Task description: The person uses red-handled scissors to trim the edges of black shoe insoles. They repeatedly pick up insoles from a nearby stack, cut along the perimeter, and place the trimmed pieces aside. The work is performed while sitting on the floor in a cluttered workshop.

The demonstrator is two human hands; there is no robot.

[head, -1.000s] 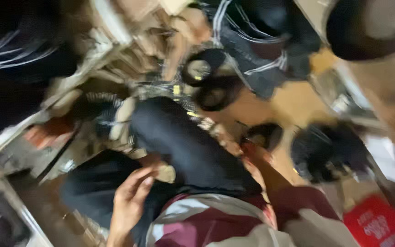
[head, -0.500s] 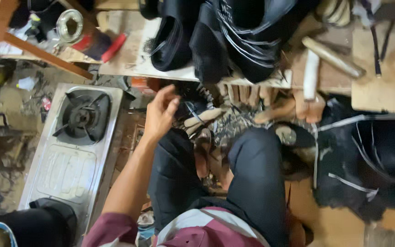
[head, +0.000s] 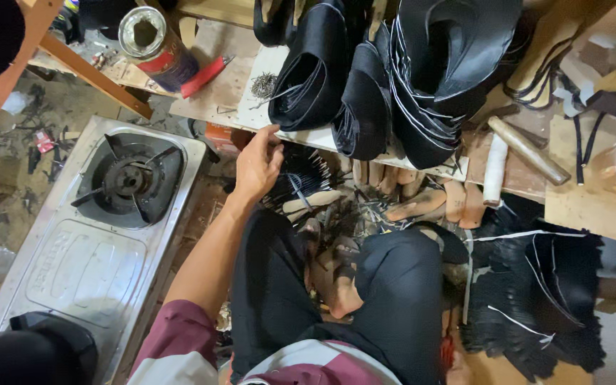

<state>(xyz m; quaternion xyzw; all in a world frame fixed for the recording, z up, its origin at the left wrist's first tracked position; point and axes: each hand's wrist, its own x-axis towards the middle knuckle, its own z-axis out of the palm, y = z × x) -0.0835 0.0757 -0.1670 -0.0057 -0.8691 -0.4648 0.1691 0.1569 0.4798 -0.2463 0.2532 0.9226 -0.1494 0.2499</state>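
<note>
Left hand [head: 257, 165], fingers loosely spread and holding nothing, reaches toward the near edge of a wooden board [head: 226, 93], right of a gas stove [head: 128, 182]; right hand unseen.

The gas stove [head: 101, 235] is located at 9 o'clock of the left hand [head: 257, 165]. Rolled leather pieces [head: 386, 78] are stacked on the table [head: 222, 89] at 1 o'clock; the can [head: 157, 44] is positioned at 11 o'clock.

The left hand [head: 257, 165], which rested low by the knees a second ago, is now stretched far forward, its fingers [head: 271, 135] at the near edge of the pale wooden bench [head: 231, 89], close to the black rolled leather strips [head: 308, 85].
</note>
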